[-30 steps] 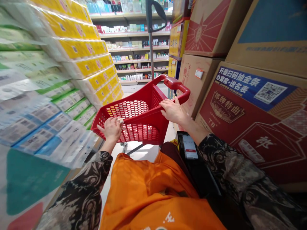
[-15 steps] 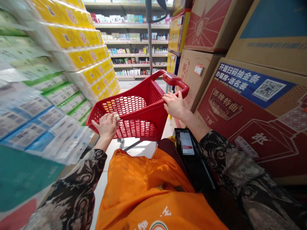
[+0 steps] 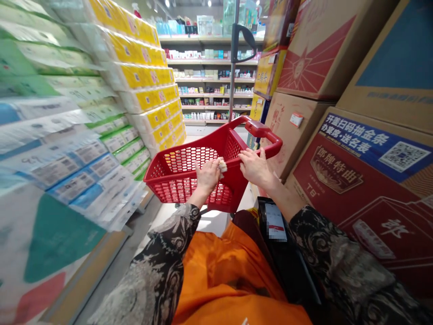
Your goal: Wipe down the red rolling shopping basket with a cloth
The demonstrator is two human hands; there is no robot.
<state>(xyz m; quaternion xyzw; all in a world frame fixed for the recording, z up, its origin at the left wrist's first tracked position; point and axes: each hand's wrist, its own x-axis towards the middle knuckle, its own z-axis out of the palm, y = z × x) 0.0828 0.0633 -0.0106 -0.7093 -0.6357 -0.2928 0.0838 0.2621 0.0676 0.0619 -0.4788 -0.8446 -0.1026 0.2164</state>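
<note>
A red plastic shopping basket (image 3: 182, 174) on wheels stands in a narrow store aisle just ahead of me. My left hand (image 3: 207, 175) rests on its near rim, fingers closed around a small whitish wad (image 3: 222, 165). My right hand (image 3: 254, 167) lies on the rim's right side, below the red handle (image 3: 267, 132), with its fingers curled over the edge. A tall grey pull handle (image 3: 241, 43) rises behind the basket. A black phone (image 3: 274, 221) shows at my waist over an orange apron (image 3: 233, 280).
Stacks of wrapped tissue packs (image 3: 84, 117) in yellow, green and blue crowd the left. Large cardboard boxes (image 3: 355, 162) with red and blue printing are piled on the right. Shelves of small goods (image 3: 209, 81) close off the far end of the aisle.
My left hand has slid rightward along the basket's near rim, from the left corner to close beside my right hand. The view has shifted, and the basket sits a little further right.
</note>
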